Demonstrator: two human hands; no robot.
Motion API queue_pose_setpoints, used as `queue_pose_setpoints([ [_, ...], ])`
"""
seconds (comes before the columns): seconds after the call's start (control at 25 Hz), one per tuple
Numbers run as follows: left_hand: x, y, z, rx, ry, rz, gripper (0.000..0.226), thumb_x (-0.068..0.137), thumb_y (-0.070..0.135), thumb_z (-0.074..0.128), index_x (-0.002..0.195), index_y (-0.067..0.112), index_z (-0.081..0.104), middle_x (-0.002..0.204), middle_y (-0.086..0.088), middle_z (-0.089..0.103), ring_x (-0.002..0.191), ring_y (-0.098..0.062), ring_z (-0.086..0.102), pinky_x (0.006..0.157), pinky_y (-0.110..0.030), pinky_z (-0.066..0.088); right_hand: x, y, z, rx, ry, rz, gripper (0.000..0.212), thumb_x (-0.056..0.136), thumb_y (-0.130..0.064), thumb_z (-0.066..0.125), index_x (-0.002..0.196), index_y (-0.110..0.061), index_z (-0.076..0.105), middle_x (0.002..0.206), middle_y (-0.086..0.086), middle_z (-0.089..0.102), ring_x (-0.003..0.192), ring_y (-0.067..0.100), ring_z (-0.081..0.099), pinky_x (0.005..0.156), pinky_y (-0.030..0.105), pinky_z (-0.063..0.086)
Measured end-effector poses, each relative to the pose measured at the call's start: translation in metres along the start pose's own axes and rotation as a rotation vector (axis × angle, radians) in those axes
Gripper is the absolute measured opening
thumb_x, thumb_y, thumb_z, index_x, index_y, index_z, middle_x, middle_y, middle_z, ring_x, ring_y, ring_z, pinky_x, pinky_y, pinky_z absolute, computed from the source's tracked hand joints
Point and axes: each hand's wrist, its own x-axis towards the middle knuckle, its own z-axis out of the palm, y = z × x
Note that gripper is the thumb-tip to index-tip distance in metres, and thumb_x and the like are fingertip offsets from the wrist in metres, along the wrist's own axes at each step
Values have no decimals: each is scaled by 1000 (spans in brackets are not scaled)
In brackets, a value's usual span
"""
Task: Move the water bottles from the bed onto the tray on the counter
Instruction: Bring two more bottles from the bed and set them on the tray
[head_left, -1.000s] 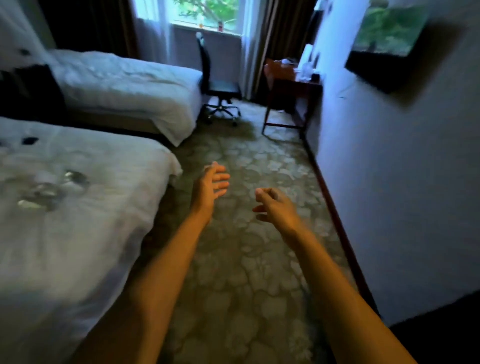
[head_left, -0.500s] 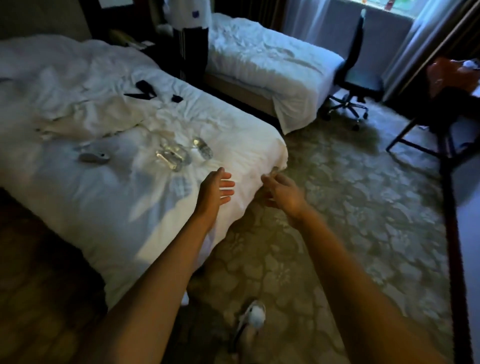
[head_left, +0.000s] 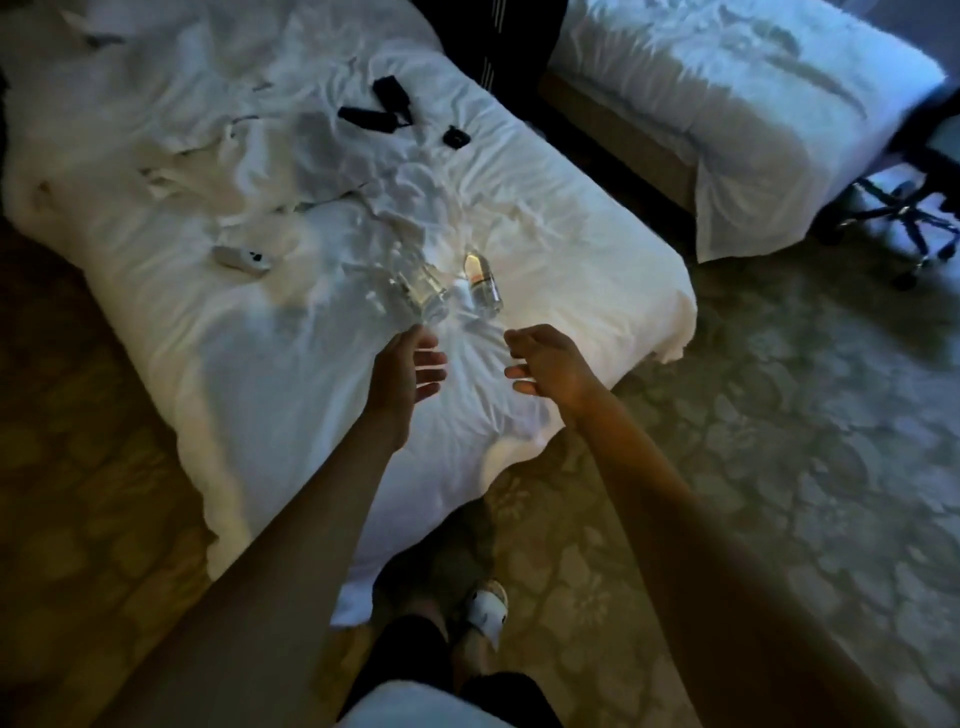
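Clear plastic water bottles lie on the white bed (head_left: 270, 364) near its foot corner: one bottle (head_left: 483, 283) lies on the right, and a blurred cluster of bottles (head_left: 418, 293) lies just left of it. My left hand (head_left: 410, 376) hovers over the sheet just below the cluster, fingers apart and empty. My right hand (head_left: 545, 366) is held below the right bottle, fingers loosely curled, holding nothing. Neither hand touches a bottle. The tray and the counter are out of view.
A white remote-like object (head_left: 241, 258) and small black items (head_left: 374, 111) lie on the bed. A second bed (head_left: 727, 93) stands at the upper right, with an office chair base (head_left: 904, 218) beside it. Patterned carpet surrounds the bed; my slippered foot (head_left: 485, 613) is below.
My view has swung from the wall and aisle down to the near bed. Both hands have moved forward over the bed corner, closer to the bottles.
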Motion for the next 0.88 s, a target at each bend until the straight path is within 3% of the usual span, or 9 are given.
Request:
queue_pose_setpoints([
  [0.08,31,2,1,-9,67,-35,49,102,42,42,120,1,62,99,-11,69,93,-27,65,83,-35,52,37,-11,5,-31,-51,5,19,96,-29,60,106,-14,58,88,0,59,82,21,62,80,36,53],
  [0.28,125,14,6,-46,199,-75,40,100,39,46,111,4,63,94,-10,66,86,-24,61,80,-33,50,134,-31,24,-116,-162,32,15,94,-24,63,84,-16,54,84,5,56,82,22,57,75,36,47],
  [0.36,172,15,8,-42,259,-78,33,98,38,49,105,8,61,94,-9,63,88,-23,58,80,-34,47,182,-30,39,-169,-176,24,20,89,-30,67,91,-14,55,90,8,58,85,23,57,77,38,49],
  [0.52,279,9,2,-1,343,-102,26,95,40,52,102,17,61,97,-6,59,92,-22,57,83,-35,46,293,-11,85,-383,-155,29,53,77,-44,72,117,-12,59,114,9,64,106,27,62,99,47,50],
  [0.6,324,0,-7,50,405,-143,29,93,42,49,110,22,62,109,-10,64,98,-23,59,86,-36,48,338,4,110,-492,-150,49,64,80,-41,74,130,-8,53,130,13,58,117,30,59,101,46,48],
  [0.72,373,-20,-14,78,447,-236,38,88,38,48,122,23,56,126,-17,62,99,-28,61,77,-32,43,375,23,133,-627,-137,46,75,80,-42,74,139,-8,44,139,15,50,128,34,47,106,43,41],
  [0.8,397,-31,-16,116,454,-327,47,86,28,52,132,21,49,129,-14,61,106,-33,63,76,-32,47,391,34,144,-679,-126,35,78,79,-42,75,140,-8,41,140,15,47,130,34,44,105,43,39],
  [0.88,408,-36,-15,174,456,-359,53,87,19,60,137,18,42,125,-5,56,104,-27,59,74,-31,49,399,42,153,-730,-112,2,78,77,-43,76,137,-9,43,137,12,49,128,32,45,101,43,41],
])
